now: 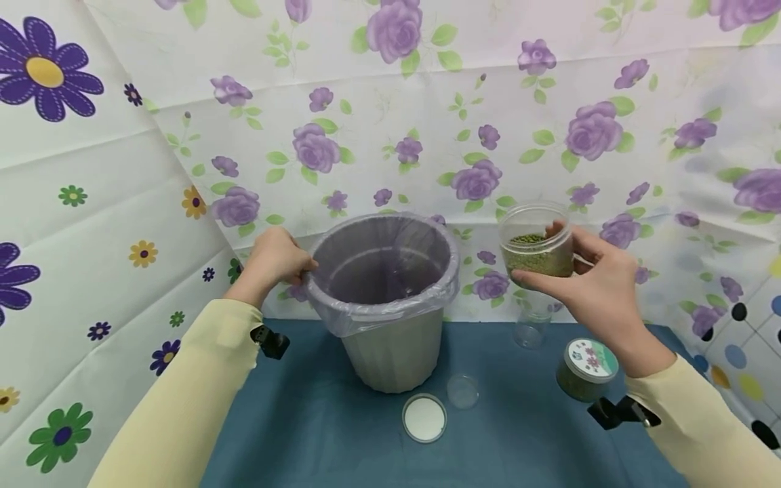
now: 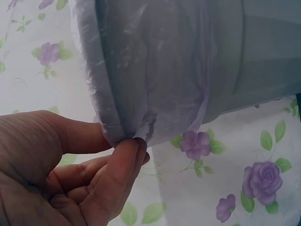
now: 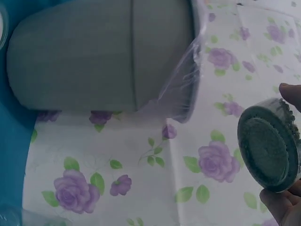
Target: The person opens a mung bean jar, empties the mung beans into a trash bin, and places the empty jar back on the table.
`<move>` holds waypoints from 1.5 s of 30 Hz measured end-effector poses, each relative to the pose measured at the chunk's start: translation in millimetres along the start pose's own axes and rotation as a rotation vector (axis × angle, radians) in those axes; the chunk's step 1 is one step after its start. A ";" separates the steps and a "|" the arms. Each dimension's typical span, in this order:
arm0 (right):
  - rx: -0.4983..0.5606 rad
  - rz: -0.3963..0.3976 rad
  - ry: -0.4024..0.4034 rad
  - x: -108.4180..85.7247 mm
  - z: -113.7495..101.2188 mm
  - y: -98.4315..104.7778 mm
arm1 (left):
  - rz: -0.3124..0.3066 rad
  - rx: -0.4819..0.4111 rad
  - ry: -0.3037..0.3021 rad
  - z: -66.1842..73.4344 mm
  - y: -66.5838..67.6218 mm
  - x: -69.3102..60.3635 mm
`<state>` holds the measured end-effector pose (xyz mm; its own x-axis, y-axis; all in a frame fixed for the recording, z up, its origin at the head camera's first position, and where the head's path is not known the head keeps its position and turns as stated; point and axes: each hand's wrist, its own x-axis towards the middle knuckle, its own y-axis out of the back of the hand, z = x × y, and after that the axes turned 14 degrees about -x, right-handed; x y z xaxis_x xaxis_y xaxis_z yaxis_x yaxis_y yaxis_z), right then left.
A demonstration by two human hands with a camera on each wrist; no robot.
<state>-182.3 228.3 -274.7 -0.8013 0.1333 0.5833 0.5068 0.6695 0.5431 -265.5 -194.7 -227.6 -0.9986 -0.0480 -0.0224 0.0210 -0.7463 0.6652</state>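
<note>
A grey bin with a thin purple liner folded over its rim stands on the blue table. My left hand pinches the liner at the rim's left side; in the left wrist view the thumb and fingers of that hand meet on the liner. To the right of the bin, my right hand holds up a clear open jar partly filled with green granules, slightly tilted. The right wrist view shows the jar's base between thumb and fingers.
On the blue cloth lie a white-faced round lid and a clear lid in front of the bin. A lidded jar with a floral label stands at the right, and an empty clear container behind. Flowered sheets form the walls.
</note>
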 end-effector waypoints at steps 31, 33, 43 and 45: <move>-0.477 0.000 0.471 66.9 -17.7 -37.4 | -0.069 0.175 0.058 17.2 3.8 9.5; -0.502 -0.010 0.484 67.9 -18.2 -37.8 | -0.072 0.178 0.063 18.1 3.7 9.3; -0.575 -0.007 0.608 75.4 -22.4 -40.4 | -0.092 0.191 0.072 21.2 4.4 11.1; -0.590 -0.003 0.634 77.4 -23.4 -41.2 | -0.092 0.188 0.073 21.1 4.3 11.8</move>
<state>-257.7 193.9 -237.8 -0.5629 -0.4181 0.7130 0.7280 0.1575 0.6672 -278.3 -184.4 -209.2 -0.9896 -0.0382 -0.1386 -0.0863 -0.6133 0.7851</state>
